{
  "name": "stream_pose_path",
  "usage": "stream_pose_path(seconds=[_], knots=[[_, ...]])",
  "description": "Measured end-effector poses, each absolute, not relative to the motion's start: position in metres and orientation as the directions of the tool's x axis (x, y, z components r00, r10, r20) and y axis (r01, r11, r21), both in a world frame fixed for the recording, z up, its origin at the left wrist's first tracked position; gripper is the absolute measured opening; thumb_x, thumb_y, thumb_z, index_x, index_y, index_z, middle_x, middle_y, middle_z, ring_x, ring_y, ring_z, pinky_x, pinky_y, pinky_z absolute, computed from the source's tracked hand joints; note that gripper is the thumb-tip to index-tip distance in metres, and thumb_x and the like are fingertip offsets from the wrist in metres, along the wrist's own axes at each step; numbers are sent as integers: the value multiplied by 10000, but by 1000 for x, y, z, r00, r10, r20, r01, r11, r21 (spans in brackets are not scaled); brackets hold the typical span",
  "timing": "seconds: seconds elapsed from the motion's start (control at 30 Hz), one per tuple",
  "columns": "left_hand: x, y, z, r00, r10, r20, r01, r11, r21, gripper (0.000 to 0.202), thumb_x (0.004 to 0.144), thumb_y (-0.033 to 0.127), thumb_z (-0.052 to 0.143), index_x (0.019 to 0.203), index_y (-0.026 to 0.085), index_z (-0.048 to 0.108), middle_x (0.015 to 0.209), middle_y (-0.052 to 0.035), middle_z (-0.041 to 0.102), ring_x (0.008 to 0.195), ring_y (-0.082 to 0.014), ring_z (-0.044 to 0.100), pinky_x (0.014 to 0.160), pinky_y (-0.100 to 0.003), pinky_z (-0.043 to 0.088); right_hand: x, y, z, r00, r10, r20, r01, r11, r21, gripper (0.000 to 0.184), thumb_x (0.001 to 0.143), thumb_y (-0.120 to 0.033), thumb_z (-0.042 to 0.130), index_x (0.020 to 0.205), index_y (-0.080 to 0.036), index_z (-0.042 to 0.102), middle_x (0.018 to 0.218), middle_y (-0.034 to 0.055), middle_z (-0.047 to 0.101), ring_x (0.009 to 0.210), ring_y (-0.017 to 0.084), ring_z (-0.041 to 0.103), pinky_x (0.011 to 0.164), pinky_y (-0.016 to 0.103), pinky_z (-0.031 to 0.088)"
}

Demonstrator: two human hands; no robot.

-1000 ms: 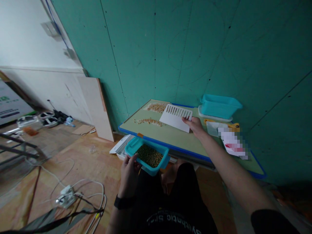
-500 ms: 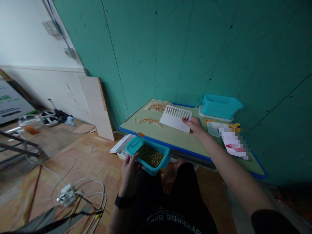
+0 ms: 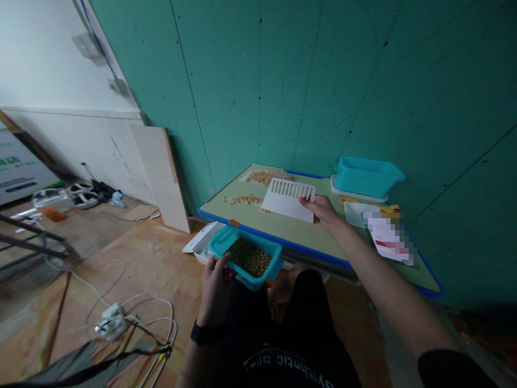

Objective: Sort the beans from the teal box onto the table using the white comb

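My left hand grips the near left corner of a teal tub filled with green beans, held just below the table's blue front edge. My right hand holds the right side of a white slotted scraper lying on the green tabletop. A small heap of yellow beans lies just left of the scraper. A larger pile of yellow beans sits further back near the wall.
A second teal tub on a white lid stands at the back right of the table, with papers beside it. A white tray lies under the table's left end. Cables and a power strip cover the wooden floor at left.
The scraper in my right hand has slid slightly left, toward the small heap of yellow beans. The tub in my left hand has hardly moved.
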State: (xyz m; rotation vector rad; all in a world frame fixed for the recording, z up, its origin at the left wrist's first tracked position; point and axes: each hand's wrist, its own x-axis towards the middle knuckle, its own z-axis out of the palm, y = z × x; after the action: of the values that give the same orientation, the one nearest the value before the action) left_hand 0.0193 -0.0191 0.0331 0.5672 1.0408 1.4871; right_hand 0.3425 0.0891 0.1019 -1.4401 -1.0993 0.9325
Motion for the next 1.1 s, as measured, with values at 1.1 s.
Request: stream_pose_path(seconds=[1.1], knots=[[15,-12,38,-169,965,-199,-590,63,805,364,626,319,901,824,195,622,644,63,570,501,-60,503,516,-174,445,303,86,96,53,994,92,157,82,-984,630,530,-720,844,764,-159,679,694,42,675,645,188,584,578,297,428]])
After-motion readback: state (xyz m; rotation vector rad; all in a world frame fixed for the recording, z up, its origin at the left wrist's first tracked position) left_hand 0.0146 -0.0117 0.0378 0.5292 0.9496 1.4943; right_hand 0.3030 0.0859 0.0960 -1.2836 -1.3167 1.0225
